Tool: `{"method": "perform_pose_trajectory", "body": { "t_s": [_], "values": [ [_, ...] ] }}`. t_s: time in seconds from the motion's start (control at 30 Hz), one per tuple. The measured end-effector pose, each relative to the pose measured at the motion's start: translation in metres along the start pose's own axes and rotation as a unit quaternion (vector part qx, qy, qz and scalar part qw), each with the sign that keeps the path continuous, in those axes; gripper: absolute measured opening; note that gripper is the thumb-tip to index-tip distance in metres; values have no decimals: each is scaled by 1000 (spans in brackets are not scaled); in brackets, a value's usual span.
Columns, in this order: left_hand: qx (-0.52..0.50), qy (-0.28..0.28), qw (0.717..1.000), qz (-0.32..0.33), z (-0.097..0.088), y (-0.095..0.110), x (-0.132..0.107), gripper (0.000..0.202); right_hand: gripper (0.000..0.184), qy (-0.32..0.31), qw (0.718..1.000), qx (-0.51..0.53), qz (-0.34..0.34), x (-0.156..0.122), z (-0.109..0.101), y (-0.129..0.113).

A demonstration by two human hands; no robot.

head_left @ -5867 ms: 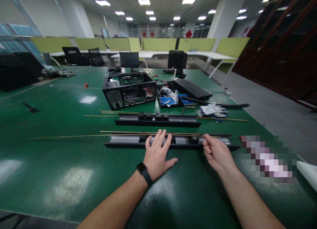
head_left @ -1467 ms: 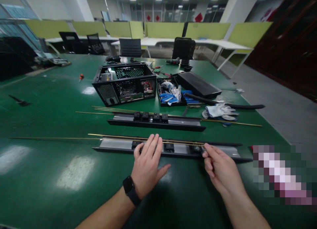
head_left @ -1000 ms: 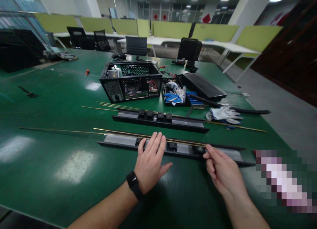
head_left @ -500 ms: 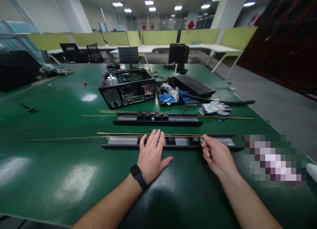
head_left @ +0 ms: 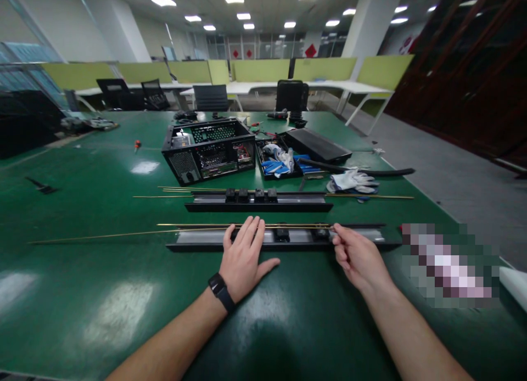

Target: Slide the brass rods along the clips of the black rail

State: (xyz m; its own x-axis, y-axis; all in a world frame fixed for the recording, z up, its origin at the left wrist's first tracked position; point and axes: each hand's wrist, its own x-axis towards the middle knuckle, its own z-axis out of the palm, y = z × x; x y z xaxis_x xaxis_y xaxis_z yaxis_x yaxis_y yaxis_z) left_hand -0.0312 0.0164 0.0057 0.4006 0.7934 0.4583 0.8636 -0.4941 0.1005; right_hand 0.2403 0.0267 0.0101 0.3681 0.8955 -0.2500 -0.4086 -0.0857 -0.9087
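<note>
A long black rail with a grey channel (head_left: 197,239) lies across the green table in front of me, with small black blocks (head_left: 282,234) set in it. My left hand (head_left: 244,258), a black watch on its wrist, lies flat with fingers stretched over the rail's middle. My right hand (head_left: 356,255) pinches the right end of thin brass rods (head_left: 193,225) that run along the rail's far edge. One more brass rod (head_left: 94,237) stretches far out to the left.
A second black rail (head_left: 257,201) with black blocks and brass rods lies just beyond. Behind it stand an open black computer case (head_left: 208,150), a black tray with blue-white gloves (head_left: 276,160), a black panel (head_left: 318,145), a black hose and white gloves (head_left: 352,180). The table's right edge is close.
Both hands have stayed on the near rail and rods throughout; the rods' right ends have shifted slightly left along the rail. The view itself has swayed and tilted.
</note>
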Motion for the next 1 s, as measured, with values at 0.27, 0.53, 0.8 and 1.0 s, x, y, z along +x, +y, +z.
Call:
{"method": "perform_pose_trajectory", "body": {
  "t_s": [0.27,0.53,0.8,1.0],
  "values": [
    [-9,7,1000,4,2,-4,-1,73,34,-10,999,-36,-1,1,-1,2],
    [-28,-1,1000,11,5,0,2,72,36,-10,999,-47,-6,1,1,3],
    [-22,28,999,-27,3,-2,-2,66,37,-15,999,-44,-7,0,3,2],
    [-22,18,999,-15,5,-2,-2,70,35,-14,998,-57,-9,0,1,3]
  ]
}}
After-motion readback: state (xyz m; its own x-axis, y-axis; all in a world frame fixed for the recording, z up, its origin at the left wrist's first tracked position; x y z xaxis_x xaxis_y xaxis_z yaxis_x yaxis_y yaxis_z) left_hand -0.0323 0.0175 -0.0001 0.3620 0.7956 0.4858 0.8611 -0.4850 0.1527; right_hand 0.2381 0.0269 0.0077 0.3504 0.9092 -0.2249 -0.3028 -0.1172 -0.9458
